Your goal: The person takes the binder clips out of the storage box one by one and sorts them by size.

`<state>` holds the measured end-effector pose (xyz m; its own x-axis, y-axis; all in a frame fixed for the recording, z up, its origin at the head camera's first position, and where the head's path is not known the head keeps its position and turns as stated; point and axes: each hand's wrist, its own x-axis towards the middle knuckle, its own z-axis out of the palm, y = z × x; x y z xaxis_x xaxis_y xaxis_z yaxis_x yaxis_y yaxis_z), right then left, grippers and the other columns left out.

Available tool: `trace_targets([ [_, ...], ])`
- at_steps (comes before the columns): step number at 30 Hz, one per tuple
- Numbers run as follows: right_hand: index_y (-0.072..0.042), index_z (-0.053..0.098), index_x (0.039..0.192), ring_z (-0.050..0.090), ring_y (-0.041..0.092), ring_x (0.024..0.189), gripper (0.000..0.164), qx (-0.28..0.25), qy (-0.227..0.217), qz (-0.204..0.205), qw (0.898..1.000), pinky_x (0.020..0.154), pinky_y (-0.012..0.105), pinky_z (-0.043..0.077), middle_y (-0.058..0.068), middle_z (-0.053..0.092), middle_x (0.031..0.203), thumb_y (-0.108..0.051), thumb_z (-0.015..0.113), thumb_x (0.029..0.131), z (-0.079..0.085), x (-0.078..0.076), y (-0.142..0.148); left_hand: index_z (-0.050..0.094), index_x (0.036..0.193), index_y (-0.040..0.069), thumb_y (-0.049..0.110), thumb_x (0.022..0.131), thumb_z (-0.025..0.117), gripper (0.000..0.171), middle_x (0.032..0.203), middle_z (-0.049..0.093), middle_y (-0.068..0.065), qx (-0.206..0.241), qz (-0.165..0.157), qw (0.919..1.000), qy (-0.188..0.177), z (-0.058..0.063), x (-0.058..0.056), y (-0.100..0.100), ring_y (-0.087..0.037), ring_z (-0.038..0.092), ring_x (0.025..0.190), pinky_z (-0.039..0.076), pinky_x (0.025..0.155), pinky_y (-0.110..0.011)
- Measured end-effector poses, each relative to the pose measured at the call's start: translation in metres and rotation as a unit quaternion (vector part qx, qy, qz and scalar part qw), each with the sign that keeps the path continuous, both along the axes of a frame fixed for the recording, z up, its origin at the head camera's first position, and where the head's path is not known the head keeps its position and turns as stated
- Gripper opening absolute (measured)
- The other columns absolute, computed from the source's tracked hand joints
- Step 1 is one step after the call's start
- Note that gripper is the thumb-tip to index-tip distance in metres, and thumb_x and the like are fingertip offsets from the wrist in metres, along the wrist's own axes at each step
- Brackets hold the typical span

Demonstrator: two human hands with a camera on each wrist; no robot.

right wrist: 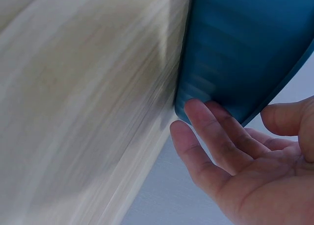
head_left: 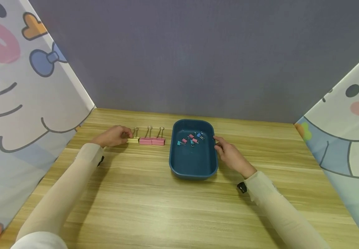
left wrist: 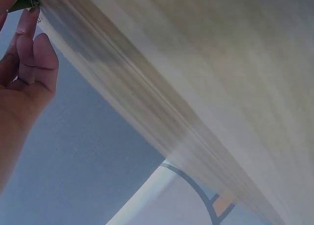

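Observation:
At the left end of a row, my left hand [head_left: 112, 136] pinches a yellow binder clip [head_left: 133, 140]; the left wrist view catches a corner of this clip [left wrist: 22, 1] between thumb and fingers. Beside it stand two large pink binder clips, one in the middle [head_left: 145, 141] and one at the right end [head_left: 158, 141], their wire handles pointing away. My right hand [head_left: 230, 155] rests its fingers against the outer right wall of a dark blue tray [head_left: 193, 167], with its thumb at the rim. Several small pink, teal and blue binder clips [head_left: 194, 140] lie inside the tray.
Everything stands on a wood-grain table [head_left: 136, 207]. A grey panel [head_left: 179, 62] rises along its back edge. Cartoon-printed sheets hang on the left [head_left: 17, 86] and the right [head_left: 344, 138].

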<state>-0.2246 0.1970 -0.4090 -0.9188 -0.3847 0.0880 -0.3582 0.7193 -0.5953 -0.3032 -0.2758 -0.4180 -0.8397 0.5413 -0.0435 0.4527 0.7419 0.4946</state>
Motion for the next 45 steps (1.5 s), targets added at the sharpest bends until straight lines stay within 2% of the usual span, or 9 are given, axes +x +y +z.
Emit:
trace_targets([
  [5, 0.003, 0.035, 0.141, 0.056, 0.021, 0.076, 0.044, -0.002, 0.002, -0.002, 1.0, 0.068, 0.037, 0.046, 0.02, 0.061, 0.108, -0.008, 0.045, 0.1, -0.001, 0.0, 0.0, 0.065, 0.093, 0.008, -0.008, 0.082, 0.065, 0.019, 0.094, 0.063, -0.004, 0.0, 0.002, 1.0, -0.006, -0.001, -0.001, 0.001, -0.022, 0.056, 0.086, 0.047, 0.075, -0.04],
  [9, 0.003, 0.035, 0.141, 0.056, 0.021, 0.076, 0.043, -0.006, 0.0, -0.002, 1.0, 0.068, 0.037, 0.045, 0.02, 0.061, 0.108, -0.007, 0.045, 0.1, -0.001, -0.001, 0.001, 0.065, 0.095, 0.006, -0.007, 0.08, 0.066, 0.02, 0.094, 0.059, -0.008, 0.0, 0.001, 1.0, 0.0, 0.0, 0.001, 0.002, -0.023, 0.052, 0.081, 0.045, 0.072, -0.04],
  [14, 0.004, 0.036, 0.141, 0.057, 0.022, 0.079, 0.043, -0.006, 0.004, 0.0, 1.0, 0.071, 0.038, 0.046, 0.02, 0.061, 0.108, -0.007, 0.045, 0.1, -0.001, -0.001, 0.001, 0.065, 0.1, 0.003, -0.005, 0.076, 0.067, 0.025, 0.098, 0.055, -0.013, 0.01, 0.002, 0.9996, 0.027, 0.004, 0.002, 0.003, -0.029, 0.051, 0.09, 0.044, 0.079, -0.046],
  [18, 0.003, 0.036, 0.141, 0.058, 0.023, 0.08, 0.043, -0.005, 0.007, -0.001, 1.0, 0.071, 0.039, 0.047, 0.021, 0.061, 0.108, -0.007, 0.045, 0.1, -0.001, -0.001, 0.001, 0.064, 0.102, 0.0, -0.005, 0.077, 0.065, 0.026, 0.102, 0.056, -0.014, 0.021, -0.008, 0.998, 0.059, 0.009, 0.002, 0.009, -0.033, 0.051, 0.095, 0.041, 0.082, -0.048],
  [22, 0.004, 0.035, 0.141, 0.058, 0.022, 0.079, 0.043, -0.006, 0.006, -0.001, 1.0, 0.07, 0.038, 0.047, 0.021, 0.061, 0.108, -0.007, 0.045, 0.1, -0.001, -0.001, 0.0, 0.063, 0.102, -0.001, -0.004, 0.079, 0.066, 0.023, 0.102, 0.058, -0.014, 0.031, -0.032, 0.995, 0.089, 0.017, 0.005, 0.022, -0.036, 0.052, 0.095, 0.042, 0.082, -0.047],
  [27, 0.004, 0.036, 0.14, 0.057, 0.022, 0.077, 0.043, -0.006, 0.011, 0.002, 1.0, 0.07, 0.038, 0.046, 0.021, 0.061, 0.107, -0.007, 0.045, 0.1, -0.001, -0.001, 0.0, 0.065, 0.098, 0.006, -0.001, 0.08, 0.067, 0.019, 0.099, 0.06, -0.011, 0.026, -0.054, 0.9906, 0.123, 0.025, 0.011, 0.04, -0.032, 0.054, 0.093, 0.043, 0.08, -0.044],
  [37, 0.005, 0.037, 0.139, 0.057, 0.022, 0.077, 0.042, -0.006, 0.021, 0.003, 1.0, 0.07, 0.039, 0.047, 0.02, 0.062, 0.105, -0.006, 0.046, 0.099, -0.002, -0.001, 0.0, 0.064, 0.102, 0.006, 0.003, 0.081, 0.07, 0.022, 0.101, 0.06, -0.009, 0.033, -0.088, 0.9853, 0.143, 0.043, 0.021, 0.079, -0.027, 0.054, 0.095, 0.044, 0.081, -0.042],
  [40, 0.005, 0.038, 0.139, 0.058, 0.023, 0.078, 0.042, -0.008, 0.026, 0.004, 1.0, 0.072, 0.04, 0.047, 0.02, 0.062, 0.105, -0.006, 0.046, 0.099, -0.002, -0.001, 0.0, 0.064, 0.101, 0.008, 0.004, 0.081, 0.07, 0.021, 0.099, 0.06, -0.005, 0.035, -0.094, 0.9828, 0.155, 0.045, 0.023, 0.092, -0.026, 0.053, 0.094, 0.044, 0.081, -0.04],
  [45, 0.005, 0.038, 0.139, 0.058, 0.023, 0.079, 0.041, -0.008, 0.025, 0.003, 1.0, 0.072, 0.04, 0.047, 0.02, 0.062, 0.105, -0.007, 0.045, 0.1, -0.002, -0.002, 0.0, 0.065, 0.101, 0.006, 0.005, 0.081, 0.069, 0.02, 0.098, 0.06, -0.007, 0.036, -0.114, 0.9744, 0.19, 0.042, 0.024, 0.113, -0.026, 0.052, 0.093, 0.043, 0.08, -0.037],
])
